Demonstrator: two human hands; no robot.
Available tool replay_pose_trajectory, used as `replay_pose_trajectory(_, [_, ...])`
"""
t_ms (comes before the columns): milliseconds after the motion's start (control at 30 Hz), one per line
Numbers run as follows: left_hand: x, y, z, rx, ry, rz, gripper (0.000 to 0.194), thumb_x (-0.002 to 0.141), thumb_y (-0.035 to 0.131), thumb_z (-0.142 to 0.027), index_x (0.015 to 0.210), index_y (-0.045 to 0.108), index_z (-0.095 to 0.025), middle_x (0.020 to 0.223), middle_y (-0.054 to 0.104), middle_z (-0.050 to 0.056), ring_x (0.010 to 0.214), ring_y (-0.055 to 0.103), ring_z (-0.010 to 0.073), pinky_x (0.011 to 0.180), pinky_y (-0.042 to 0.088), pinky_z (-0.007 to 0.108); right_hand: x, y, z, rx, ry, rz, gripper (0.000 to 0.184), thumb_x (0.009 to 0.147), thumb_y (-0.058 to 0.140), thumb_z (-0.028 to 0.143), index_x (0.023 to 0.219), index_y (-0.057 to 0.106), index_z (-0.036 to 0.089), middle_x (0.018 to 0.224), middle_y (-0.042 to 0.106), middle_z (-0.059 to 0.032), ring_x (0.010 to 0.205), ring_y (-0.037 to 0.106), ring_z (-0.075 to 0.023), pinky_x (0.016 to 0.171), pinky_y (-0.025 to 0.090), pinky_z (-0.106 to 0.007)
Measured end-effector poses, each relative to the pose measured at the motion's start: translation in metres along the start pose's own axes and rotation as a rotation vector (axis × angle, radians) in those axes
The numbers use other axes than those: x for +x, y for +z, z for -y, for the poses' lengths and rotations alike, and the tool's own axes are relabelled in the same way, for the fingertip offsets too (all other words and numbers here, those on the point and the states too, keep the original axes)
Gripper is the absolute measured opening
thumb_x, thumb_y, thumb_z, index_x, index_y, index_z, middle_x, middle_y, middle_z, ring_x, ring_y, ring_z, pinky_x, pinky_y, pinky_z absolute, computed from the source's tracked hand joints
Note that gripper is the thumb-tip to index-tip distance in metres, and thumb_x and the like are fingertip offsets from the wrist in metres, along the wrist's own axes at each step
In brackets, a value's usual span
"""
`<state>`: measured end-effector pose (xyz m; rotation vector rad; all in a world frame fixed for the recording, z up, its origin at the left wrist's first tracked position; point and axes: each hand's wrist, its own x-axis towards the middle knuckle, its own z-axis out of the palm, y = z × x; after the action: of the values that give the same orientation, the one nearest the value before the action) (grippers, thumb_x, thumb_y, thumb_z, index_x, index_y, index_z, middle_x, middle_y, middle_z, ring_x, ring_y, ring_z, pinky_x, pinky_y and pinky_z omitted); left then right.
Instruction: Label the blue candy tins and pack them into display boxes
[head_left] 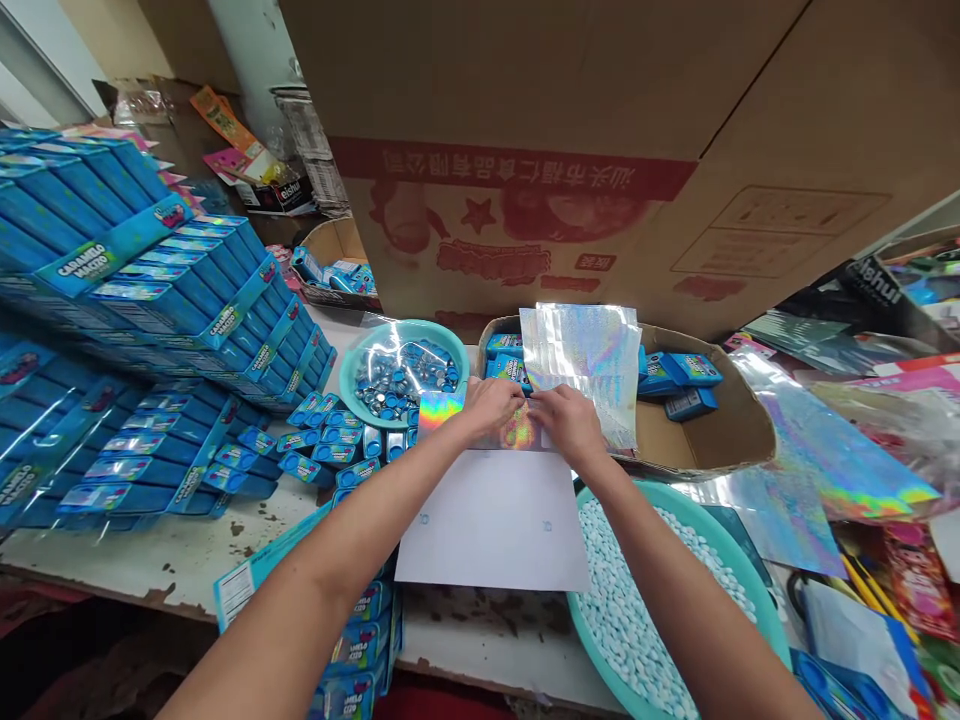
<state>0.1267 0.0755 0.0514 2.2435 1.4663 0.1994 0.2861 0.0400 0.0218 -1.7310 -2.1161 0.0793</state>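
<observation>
Sheet [491, 550], one: lay on the counter [450, 625], in front of the carton [731, 435]. Work seemed partway: a foil band [441, 412] showed along the far end, the remainder was white; fold or separate layer, could not be told. Appearance: band rainbow-bright, white face flat with two small blue marks [547, 526]. Left hand [493, 405], right hand [568, 422]: each pinched the band, close together. Foil sheets [585, 345], several: lay across the carton, apparently unworked.

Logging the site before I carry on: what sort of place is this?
Probably a small sweet-packing workshop: stacked blue boxes marked "CARAMELO" stand on the left, a turquoise basin holds a mass of small pale pieces, and an open carton holds small blue packs.
</observation>
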Motion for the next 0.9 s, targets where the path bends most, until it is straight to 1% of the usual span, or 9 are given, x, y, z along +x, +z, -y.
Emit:
replay_pose_trajectory(167, [0.006, 0.003, 0.002, 0.003, -0.023, -0.037, 0.028, 0.084, 0.044, -0.027, 0.083, 0.071, -0.022, 0.088, 0.071, 0.004, 0.087, 0.061, 0.0223, 0.080, 0.034, 0.035, -0.020, 0.010, 0.009, -0.165, -0.140, -0.111, 0.028, 0.088, 0.052, 0.022, 0.115, 0.060, 0.020, 0.117, 0.063, -0.0097, 0.106, 0.050, -0.0259, 0.091, 0.032, -0.040])
replay_pose_trajectory(300, [0.005, 0.007, 0.005, 0.013, -0.032, -0.051, 0.028, 0.085, 0.043, -0.027, 0.085, 0.071, -0.022, 0.086, 0.072, 0.005, 0.086, 0.061, 0.0221, 0.080, 0.033, 0.036, -0.034, 0.009, 0.013, -0.168, -0.177, -0.138, 0.019, 0.091, 0.048, 0.023, 0.101, 0.063, 0.021, 0.113, 0.064, -0.0084, 0.107, 0.050, -0.0242, 0.092, 0.031, -0.038])
replay_pose_trajectory(467, [0.008, 0.020, 0.006, 0.021, -0.014, -0.077, 0.030, 0.088, 0.040, -0.022, 0.084, 0.070, -0.021, 0.089, 0.071, 0.005, 0.090, 0.060, 0.0216, 0.089, 0.030, 0.039, -0.052, -0.031, 0.025, -0.118, -0.174, -0.156, 0.020, 0.091, 0.047, 0.025, 0.078, 0.060, 0.020, 0.072, 0.065, -0.0045, 0.076, 0.057, -0.0203, 0.075, 0.038, -0.033])
replay_pose_trajectory(567, [0.003, 0.021, 0.003, 0.014, -0.003, -0.102, 0.029, 0.090, 0.041, -0.025, 0.093, 0.069, -0.021, 0.100, 0.069, 0.006, 0.102, 0.056, 0.0241, 0.096, 0.027, 0.043, -0.064, -0.065, 0.038, 0.052, -0.127, -0.217, 0.019, 0.091, 0.048, 0.029, 0.078, 0.059, 0.020, 0.073, 0.065, -0.0039, 0.072, 0.059, -0.0183, 0.069, 0.041, -0.031])
replay_pose_trajectory(633, [-0.010, 0.013, -0.001, -0.072, 0.033, -0.181, 0.028, 0.092, 0.041, -0.029, 0.104, 0.065, -0.022, 0.113, 0.065, 0.006, 0.112, 0.051, 0.0243, 0.102, 0.024, 0.045, -0.069, -0.082, 0.047, 0.180, -0.063, -0.228, 0.018, 0.089, 0.050, 0.033, 0.078, 0.058, 0.021, 0.073, 0.064, -0.0027, 0.068, 0.059, -0.0167, 0.066, 0.043, -0.030])
replay_pose_trajectory(700, [-0.035, 0.001, -0.006, -0.320, 0.137, -0.229, 0.033, 0.093, 0.038, -0.033, 0.118, 0.058, -0.024, 0.124, 0.059, 0.005, 0.118, 0.047, 0.0218, 0.103, 0.026, 0.042, -0.073, -0.092, 0.058, 0.281, -0.001, -0.215, 0.020, 0.088, 0.052, 0.036, 0.077, 0.058, 0.021, 0.070, 0.063, -0.0009, 0.063, 0.059, -0.0152, 0.062, 0.044, -0.029])
replay_pose_trajectory(733, [-0.051, -0.006, -0.008, -0.479, 0.199, -0.207, 0.036, 0.093, 0.039, -0.036, 0.123, 0.054, -0.024, 0.127, 0.057, 0.005, 0.118, 0.048, 0.0208, 0.102, 0.031, 0.039, -0.076, -0.095, 0.064, 0.325, 0.021, -0.207, 0.020, 0.088, 0.052, 0.037, 0.076, 0.057, 0.021, 0.069, 0.063, -0.0003, 0.062, 0.058, -0.0146, 0.061, 0.045, -0.028])
replay_pose_trajectory(800, [-0.086, -0.017, -0.009, -0.731, 0.268, -0.062, 0.038, 0.088, 0.048, -0.039, 0.121, 0.055, -0.022, 0.121, 0.060, 0.006, 0.111, 0.053, 0.0202, 0.093, 0.040, 0.034, -0.080, -0.094, 0.078, 0.419, 0.064, -0.201, 0.021, 0.086, 0.055, 0.039, 0.075, 0.058, 0.021, 0.068, 0.063, 0.0001, 0.061, 0.058, -0.0141, 0.061, 0.046, -0.028])
replay_pose_trajectory(900, [-0.136, -0.028, 0.004, -0.844, 0.163, 0.116, 0.023, 0.082, 0.054, -0.036, 0.091, 0.065, -0.017, 0.083, 0.067, 0.003, 0.080, 0.060, 0.0154, 0.074, 0.046, 0.028, -0.088, -0.077, 0.110, 0.586, 0.153, -0.197, 0.020, 0.082, 0.059, 0.039, 0.075, 0.060, 0.021, 0.068, 0.065, 0.0001, 0.063, 0.059, -0.0142, 0.063, 0.049, -0.028])
